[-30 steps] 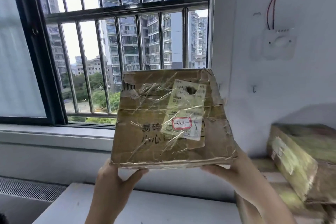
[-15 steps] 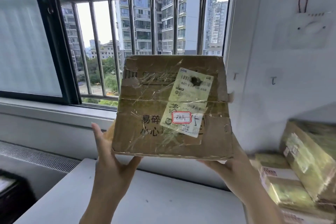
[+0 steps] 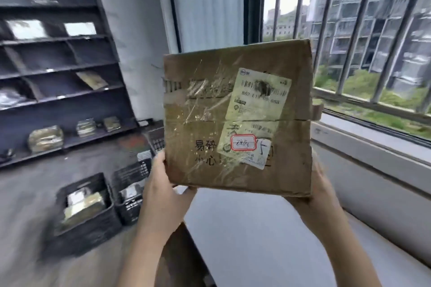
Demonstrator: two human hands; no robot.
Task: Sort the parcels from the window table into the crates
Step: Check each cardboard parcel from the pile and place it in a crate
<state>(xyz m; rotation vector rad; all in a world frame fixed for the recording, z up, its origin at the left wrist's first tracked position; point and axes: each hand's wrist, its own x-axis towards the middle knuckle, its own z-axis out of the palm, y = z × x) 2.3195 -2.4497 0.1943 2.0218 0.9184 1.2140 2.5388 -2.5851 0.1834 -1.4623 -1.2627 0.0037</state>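
Both hands raised, one parcel (image 3: 238,116) held up between them above the near-left corner of the window table (image 3: 256,235). Left hand (image 3: 163,191) grips the parcel's lower-left corner, thumb on the front face, fingers behind. Right hand (image 3: 312,196) supports the lower-right corner from beneath and behind; fingers hidden by the cardboard, so how they curl cannot be told.

Parcel: worn brown carton, face toward the camera, wrapped in clear tape, with a pale shipping label (image 3: 256,114) (a red-bordered sticker near its lower end).

On the floor beyond the table's left edge, black crates (image 3: 86,207) stand side by side; the nearest holds packages. Farther left, dark shelving (image 3: 58,72) against the wall carries scattered packets. Barred window (image 3: 363,37) runs behind the table's far edge.
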